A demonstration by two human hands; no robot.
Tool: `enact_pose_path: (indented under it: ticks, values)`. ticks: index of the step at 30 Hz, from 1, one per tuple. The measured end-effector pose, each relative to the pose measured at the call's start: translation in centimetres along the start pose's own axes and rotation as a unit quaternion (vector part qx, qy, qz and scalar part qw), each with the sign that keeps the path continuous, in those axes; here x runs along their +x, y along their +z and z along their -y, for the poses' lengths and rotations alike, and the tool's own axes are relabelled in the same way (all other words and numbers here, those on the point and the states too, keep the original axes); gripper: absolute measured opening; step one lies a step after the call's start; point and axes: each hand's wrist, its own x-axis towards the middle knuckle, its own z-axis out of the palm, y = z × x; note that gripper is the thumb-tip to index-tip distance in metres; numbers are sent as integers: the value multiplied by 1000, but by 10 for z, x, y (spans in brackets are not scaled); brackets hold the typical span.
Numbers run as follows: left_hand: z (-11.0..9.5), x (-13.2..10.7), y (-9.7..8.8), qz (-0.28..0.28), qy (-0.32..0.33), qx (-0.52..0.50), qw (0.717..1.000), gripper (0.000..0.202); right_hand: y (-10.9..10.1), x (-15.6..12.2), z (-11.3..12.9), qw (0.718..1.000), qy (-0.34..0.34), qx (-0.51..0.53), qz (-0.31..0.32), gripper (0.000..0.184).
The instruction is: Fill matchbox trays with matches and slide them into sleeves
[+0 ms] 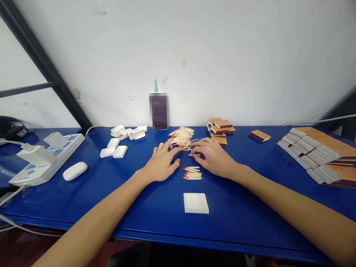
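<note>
At heaped red-tipped wooden matches (182,136) on glossy blue worktop (157,208), with fingers of left hand (163,162) loosely spread, of right hand (213,156) curled, whether pinching, cannot tell; best drawn singly, keeping heads leftward.

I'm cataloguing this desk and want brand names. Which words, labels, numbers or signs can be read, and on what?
No text is legible.
Matchbox stack: faint print, too blurred.
Matchbox pile: marks too small.
Lone matchbox: nothing readable.
Power strip: any markings too small.
Upright dark panel: pixelated.
Black object, far left: pale label, too small.
</note>
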Motion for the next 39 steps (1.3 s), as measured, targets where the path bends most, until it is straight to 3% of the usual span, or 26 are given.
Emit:
enact_pose_path:
  ticks: [15,30,39]
  values:
    - [-2,-1,-2,3,3,-10,1000,39,2,3,-3,999,22,47,12,13]
    - [-3,-2,-4,-7,14,-8,1000,37,-7,-3,9,999,-32,-6,19,15]
    - [-4,-2,-5,-12,8,11,1000,38,-2,-1,2,997,-54,59,23,18]
